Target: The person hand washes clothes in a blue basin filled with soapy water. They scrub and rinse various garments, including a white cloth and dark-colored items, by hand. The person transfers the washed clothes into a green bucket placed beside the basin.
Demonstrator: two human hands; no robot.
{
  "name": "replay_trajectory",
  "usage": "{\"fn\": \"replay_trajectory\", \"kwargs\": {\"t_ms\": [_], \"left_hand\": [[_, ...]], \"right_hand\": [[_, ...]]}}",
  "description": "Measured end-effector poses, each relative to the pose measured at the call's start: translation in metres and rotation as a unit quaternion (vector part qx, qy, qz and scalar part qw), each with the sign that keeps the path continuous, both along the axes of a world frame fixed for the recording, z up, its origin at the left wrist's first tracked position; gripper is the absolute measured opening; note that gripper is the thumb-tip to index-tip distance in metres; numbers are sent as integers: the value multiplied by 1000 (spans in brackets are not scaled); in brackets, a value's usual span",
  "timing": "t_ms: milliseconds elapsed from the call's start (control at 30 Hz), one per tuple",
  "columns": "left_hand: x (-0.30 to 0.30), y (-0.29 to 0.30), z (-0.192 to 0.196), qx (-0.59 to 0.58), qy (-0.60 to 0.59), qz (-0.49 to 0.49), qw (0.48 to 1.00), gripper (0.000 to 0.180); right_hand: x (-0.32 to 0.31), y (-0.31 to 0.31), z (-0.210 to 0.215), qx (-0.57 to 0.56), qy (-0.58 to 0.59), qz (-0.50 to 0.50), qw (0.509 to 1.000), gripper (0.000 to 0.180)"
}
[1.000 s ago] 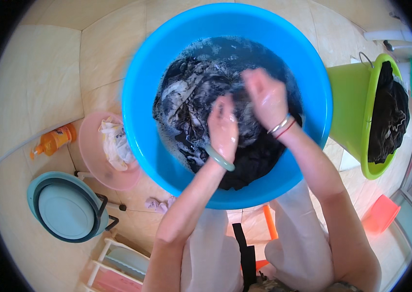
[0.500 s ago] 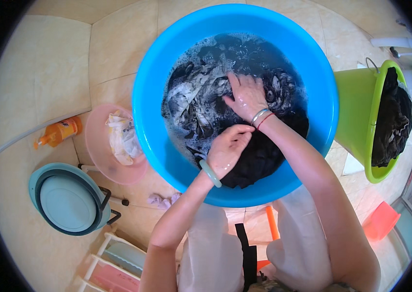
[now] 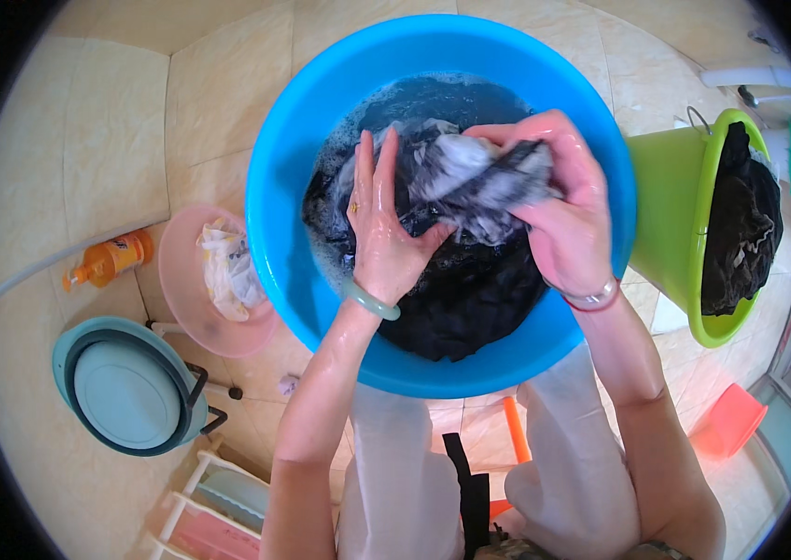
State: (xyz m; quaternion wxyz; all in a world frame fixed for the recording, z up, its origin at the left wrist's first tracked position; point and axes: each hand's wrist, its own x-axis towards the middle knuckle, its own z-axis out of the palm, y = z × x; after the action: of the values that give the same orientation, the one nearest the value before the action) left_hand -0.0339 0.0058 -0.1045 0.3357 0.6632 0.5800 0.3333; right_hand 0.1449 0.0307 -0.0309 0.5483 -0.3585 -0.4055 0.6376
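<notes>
Bunched in my right hand is a wet black-and-white patterned garment, raised over the water and partly blurred. My fingers and thumb close around its right end. My left hand is open at the garment's left side, fingers stretched up and thumb spread toward the cloth; whether the thumb presses on it I cannot tell. Below both hands is a large blue tub of dark, sudsy water. A black garment lies soaked in its near part.
A green bucket heaped with dark clothes stands at the right. To the left are a pink basin with white cloth, an orange pump bottle and a folded blue-grey basin. A red-orange container sits at lower right.
My right hand has moved right and lifted the patterned garment out of the water. The left hand has moved up and left, its fingers now stretched out.
</notes>
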Motion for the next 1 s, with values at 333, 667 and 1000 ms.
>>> {"fn": "replay_trajectory", "kwargs": {"t_ms": [333,667,1000], "left_hand": [[-7,-39,-6,-396,-573,78,713,81],[35,-26,54,-484,-566,121,656,41],[27,-42,34,-442,-745,118,485,34]], "right_hand": [[27,2,37,40,321,136,936,22],[-17,-69,37,-95,312,365,872,26],[69,17,-39,-104,149,-116,976,57]]}}
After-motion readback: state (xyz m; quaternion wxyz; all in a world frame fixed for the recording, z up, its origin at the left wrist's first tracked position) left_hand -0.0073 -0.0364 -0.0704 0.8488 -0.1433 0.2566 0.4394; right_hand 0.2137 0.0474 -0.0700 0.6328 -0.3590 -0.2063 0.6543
